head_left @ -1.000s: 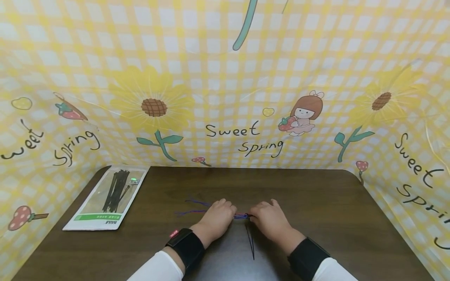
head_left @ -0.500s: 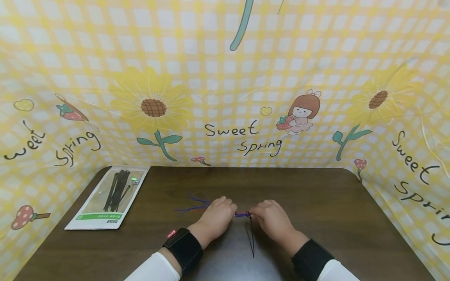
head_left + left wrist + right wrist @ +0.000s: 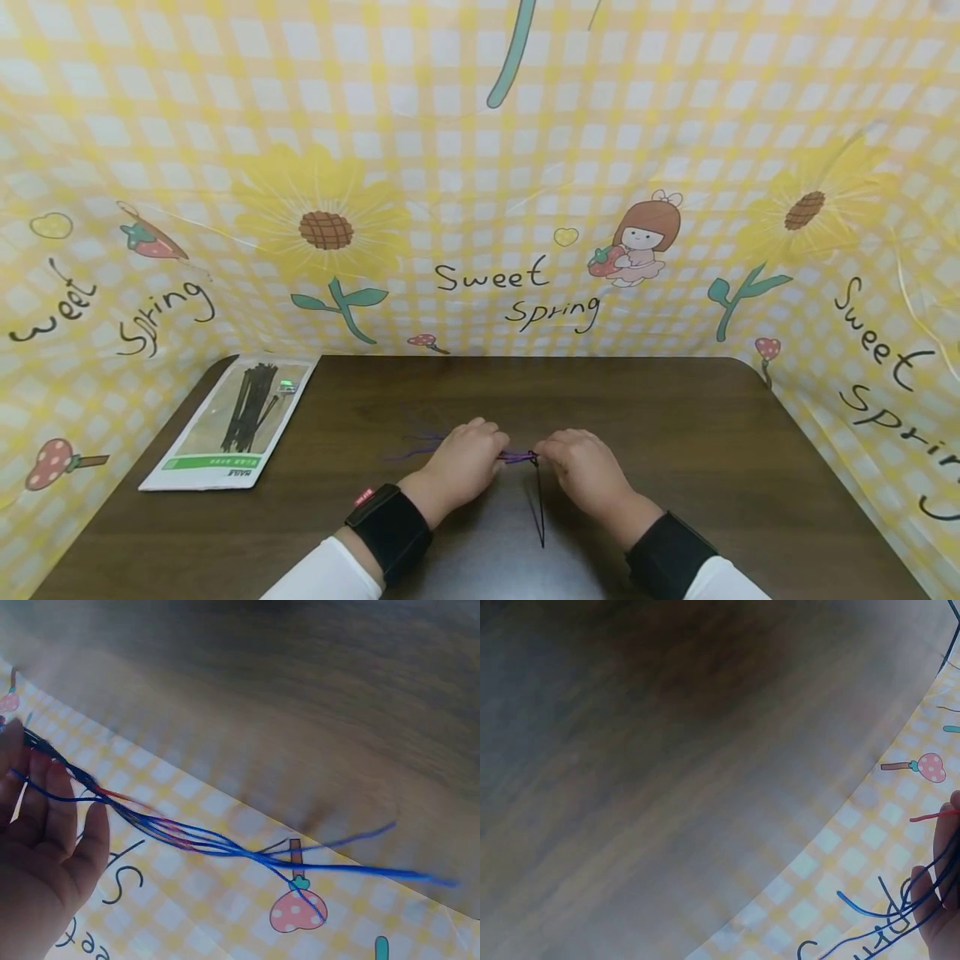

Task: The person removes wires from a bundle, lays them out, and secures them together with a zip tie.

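In the head view a thin bundle of blue and red wires stretches between the two hands, just above the table. My left hand grips it on the left, and loose blue ends stick out beyond. The left wrist view shows the wires running across the fingers and fanning out. My right hand pinches the bundle's other end; wire ends spread past its fingers in the right wrist view. A black cable tie is looped around the bundle beside the right fingertips, its tail hanging toward the person. The fingertips partly hide the loop.
A flat pack of black cable ties lies at the table's left back corner. The dark wooden table is enclosed on the back and sides by a yellow checked cloth. Black bands wrap both wrists.
The right index finger, raised a second ago, is now drawn in. My right hand has shifted slightly right, showing more of the tie's loop. The left hand stays almost in place.
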Motion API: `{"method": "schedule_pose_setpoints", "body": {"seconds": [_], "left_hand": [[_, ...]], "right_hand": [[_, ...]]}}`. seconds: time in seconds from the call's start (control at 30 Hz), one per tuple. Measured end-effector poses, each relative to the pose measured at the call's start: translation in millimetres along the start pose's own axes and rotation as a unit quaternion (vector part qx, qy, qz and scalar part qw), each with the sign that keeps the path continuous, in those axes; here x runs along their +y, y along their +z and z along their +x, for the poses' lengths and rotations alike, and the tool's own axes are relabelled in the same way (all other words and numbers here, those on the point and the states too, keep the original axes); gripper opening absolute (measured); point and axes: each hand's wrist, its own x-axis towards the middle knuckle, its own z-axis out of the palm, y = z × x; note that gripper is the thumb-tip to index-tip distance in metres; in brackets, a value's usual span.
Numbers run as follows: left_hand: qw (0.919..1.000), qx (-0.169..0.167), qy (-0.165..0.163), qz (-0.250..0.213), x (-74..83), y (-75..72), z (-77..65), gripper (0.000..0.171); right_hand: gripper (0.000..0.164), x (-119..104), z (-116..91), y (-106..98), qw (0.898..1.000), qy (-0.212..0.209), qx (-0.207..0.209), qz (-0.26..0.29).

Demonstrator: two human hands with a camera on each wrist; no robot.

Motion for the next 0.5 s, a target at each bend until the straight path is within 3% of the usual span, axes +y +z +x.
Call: {"method": "schedule_pose_setpoints", "body": {"seconds": [0.27,0.5], "left_hand": [[0.9989,-0.03,-0.014,-0.033,16.1,-2.3,8.4,0.033],[0.9997,-0.022,-0.002,0.014,22.8,6.8,14.6,0.019]], "right_hand": [[0.021,0.3,-4.2,-2.5,1.0,-0.004,0.019,-0.019],[0.023,2.9,-5.3,-0.6,0.997,-0.019,0.067,-0.022]]}}
